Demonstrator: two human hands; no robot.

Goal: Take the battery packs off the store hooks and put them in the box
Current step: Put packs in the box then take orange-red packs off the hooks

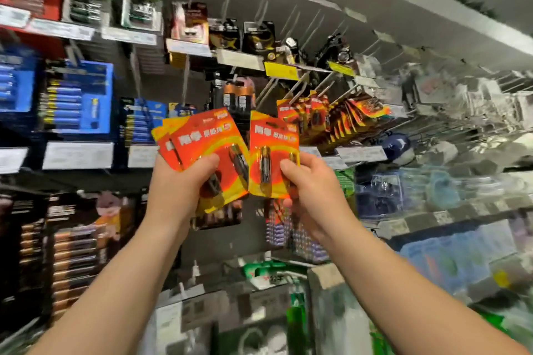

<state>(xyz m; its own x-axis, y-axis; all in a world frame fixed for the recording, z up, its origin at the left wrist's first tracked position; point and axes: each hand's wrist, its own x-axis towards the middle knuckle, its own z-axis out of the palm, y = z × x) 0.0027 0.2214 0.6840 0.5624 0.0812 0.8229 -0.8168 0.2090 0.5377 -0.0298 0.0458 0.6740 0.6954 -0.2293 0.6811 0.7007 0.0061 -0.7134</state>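
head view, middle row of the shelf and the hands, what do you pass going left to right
blue battery packs → left hand holding a fan of orange packs → single orange pack pinched by the right hand → orange packs still on the hooks → blurred clear packets

- 2 hands: left hand [184, 181], right hand [308, 181]
- 1 orange battery pack [272, 150] in the right
- About 3 fanned packs [202, 141] in the left
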